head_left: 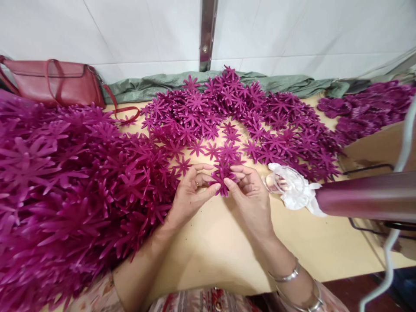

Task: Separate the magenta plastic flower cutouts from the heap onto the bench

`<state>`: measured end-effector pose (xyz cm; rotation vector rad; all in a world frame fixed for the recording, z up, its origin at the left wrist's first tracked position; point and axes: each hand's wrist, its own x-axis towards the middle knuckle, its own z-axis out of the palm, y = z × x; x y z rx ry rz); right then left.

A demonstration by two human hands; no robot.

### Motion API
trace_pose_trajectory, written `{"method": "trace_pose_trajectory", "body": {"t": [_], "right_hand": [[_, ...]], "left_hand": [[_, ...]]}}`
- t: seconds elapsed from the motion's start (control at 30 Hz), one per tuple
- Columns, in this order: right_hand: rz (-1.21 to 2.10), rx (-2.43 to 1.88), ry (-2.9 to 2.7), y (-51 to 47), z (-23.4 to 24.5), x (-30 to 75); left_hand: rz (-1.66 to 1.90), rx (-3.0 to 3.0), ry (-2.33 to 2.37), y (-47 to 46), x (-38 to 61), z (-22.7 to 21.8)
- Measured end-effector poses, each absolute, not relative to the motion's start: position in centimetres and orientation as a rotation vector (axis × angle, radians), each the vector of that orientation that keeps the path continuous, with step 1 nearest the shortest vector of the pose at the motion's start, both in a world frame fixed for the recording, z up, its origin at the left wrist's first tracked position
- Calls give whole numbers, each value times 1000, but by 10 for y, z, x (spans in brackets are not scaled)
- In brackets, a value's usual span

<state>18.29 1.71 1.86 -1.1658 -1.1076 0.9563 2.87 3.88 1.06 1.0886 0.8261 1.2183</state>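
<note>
White tiles point(130, 26) rise behind one pale surface point(211, 247). One red bag point(58, 82) sits by its far edge, at left. One heap of flowers point(65, 186) spreads over its left side, a second heap point(276, 115) toward the far edge, both too dense to count. Left hand point(190, 195) and right hand point(251, 197) together pinch at least one flower point(222, 173) over the surface's middle.

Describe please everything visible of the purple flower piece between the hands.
The purple flower piece has narrow, round-tipped petals spread toward the camera and looks like fabric or plastic. The left hand and right hand hold it by opposite sides, over the pale tabletop. Its number of layers is unclear.
</note>
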Motion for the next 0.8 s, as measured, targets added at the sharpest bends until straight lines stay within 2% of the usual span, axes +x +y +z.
{"method": "trace_pose_trajectory", "body": {"t": [0.17,0.23,0.43,0.63,0.8], "right_hand": [[478,-1107,-1697,14,21,188],[398,-1046,-1905,14,20,188],[502,-1077,-1784,15,20,185],[386,-1173,-1559,15,20,193],[592,-1202,-1395,15,20,194]], "left_hand": [[1245,991,806,42,25,8],[1212,958,780,42,22,8],[1181,1072,811,36,20,17],[1359,1070,840,38,21,14],[1378,1072,861,40,21,10]]}}
